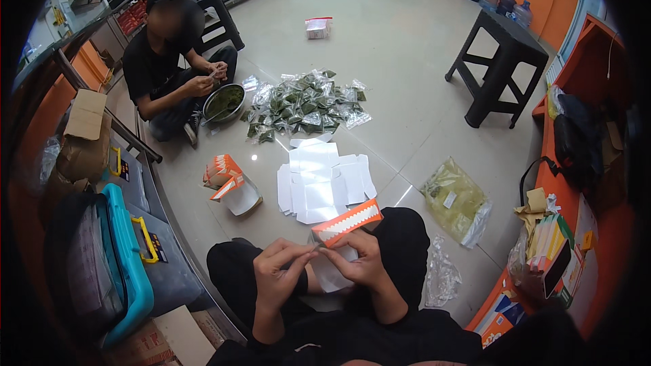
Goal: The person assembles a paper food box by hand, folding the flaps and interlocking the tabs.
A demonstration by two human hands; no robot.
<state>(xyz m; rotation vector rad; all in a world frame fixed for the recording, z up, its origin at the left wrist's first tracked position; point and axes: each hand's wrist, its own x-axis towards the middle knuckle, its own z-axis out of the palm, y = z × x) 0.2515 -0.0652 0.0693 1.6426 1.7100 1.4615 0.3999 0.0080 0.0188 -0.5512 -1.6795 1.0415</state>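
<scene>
A seated person's right hand (358, 257) is clamped around an orange-and-white carton (349, 224), which tilts in front of the lap. The left hand's (279, 268) thumb and fingers come together at the carton's left edge; whether a flap lies between them is too small to tell. The step appears to be working that edge. It likely goes best with the right hand steadying the walls without squeezing, while the left presses along the crease, keeping the corner square.

Just beyond the grip, flat white cardboard (315, 183) lies on the floor (400, 115), so lifting slightly should avoid catching its edges. Other orange-and-white cartons (234, 186) stand ahead to the left. The right knee (405, 234) hems in the grip's right; crumpled clear plastic (442, 274) lies past it. Upward seems the freest way to move.
</scene>
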